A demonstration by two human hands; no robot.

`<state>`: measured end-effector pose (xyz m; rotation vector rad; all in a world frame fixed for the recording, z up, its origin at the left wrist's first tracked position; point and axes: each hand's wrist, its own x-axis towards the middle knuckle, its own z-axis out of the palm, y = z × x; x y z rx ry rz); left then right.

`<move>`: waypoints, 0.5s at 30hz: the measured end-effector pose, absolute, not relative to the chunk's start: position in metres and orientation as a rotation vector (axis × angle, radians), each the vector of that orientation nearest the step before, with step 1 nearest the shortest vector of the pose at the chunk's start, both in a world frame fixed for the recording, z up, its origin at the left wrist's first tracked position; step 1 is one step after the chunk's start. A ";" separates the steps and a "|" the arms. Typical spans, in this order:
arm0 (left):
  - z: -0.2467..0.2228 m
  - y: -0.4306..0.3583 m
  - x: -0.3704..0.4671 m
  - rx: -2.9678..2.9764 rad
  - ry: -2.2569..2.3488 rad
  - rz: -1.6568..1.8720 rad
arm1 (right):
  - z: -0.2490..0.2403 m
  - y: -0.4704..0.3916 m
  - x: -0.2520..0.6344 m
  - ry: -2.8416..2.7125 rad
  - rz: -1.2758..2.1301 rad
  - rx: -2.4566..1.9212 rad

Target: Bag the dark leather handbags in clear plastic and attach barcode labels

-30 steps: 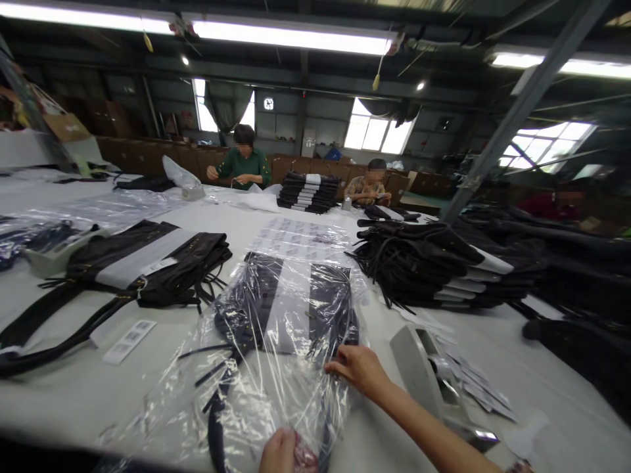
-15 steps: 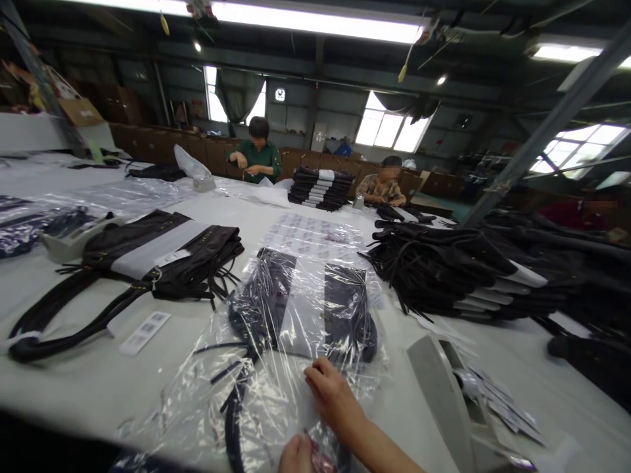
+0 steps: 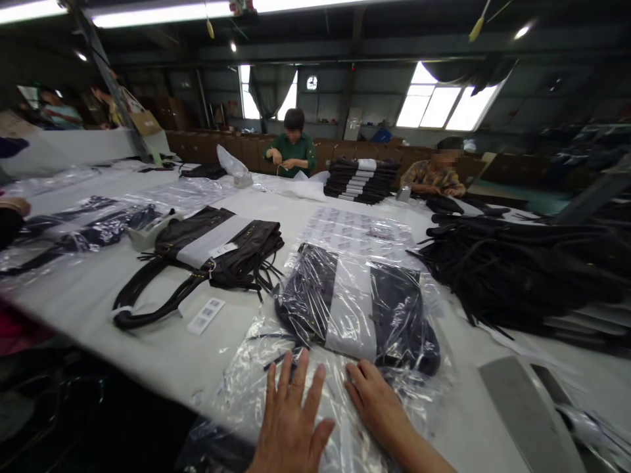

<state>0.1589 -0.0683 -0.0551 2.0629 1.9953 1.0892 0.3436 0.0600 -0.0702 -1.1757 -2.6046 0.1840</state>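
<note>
A dark handbag [image 3: 399,295] with a white paper band [image 3: 352,309] lies inside a clear plastic bag [image 3: 246,387] in front of me. My left hand [image 3: 290,420] is flat on the lower part of the plastic, its fingers spread. Just right of it, my right hand [image 3: 377,401] rests at the bag's lower edge, with curled fingers closed on the plastic. Parts of the handbag's straps are hidden under the film and my hands.
An unwrapped dark handbag [image 3: 211,236] lies to the left, above a label sheet [image 3: 206,316]. Stacked bags [image 3: 532,276] and a grey tape dispenser [image 3: 532,414] are at the right. Two people [image 3: 292,148] work across the table; another person's hand [image 3: 14,205] shows far left.
My left hand has moved up from the bottom edge and spread out on the plastic. My right hand stays by the handbag's lower edge. The view has swung left.
</note>
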 end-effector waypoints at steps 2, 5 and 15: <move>-0.059 -0.060 0.131 2.150 2.213 0.860 | -0.070 0.061 0.344 -2.613 0.157 -1.169; -0.077 -0.055 0.106 2.046 2.186 0.487 | -0.070 0.063 0.344 -2.615 0.121 -1.145; -0.088 -0.101 0.027 1.573 2.748 0.854 | -0.074 0.068 0.345 -2.598 0.126 -1.109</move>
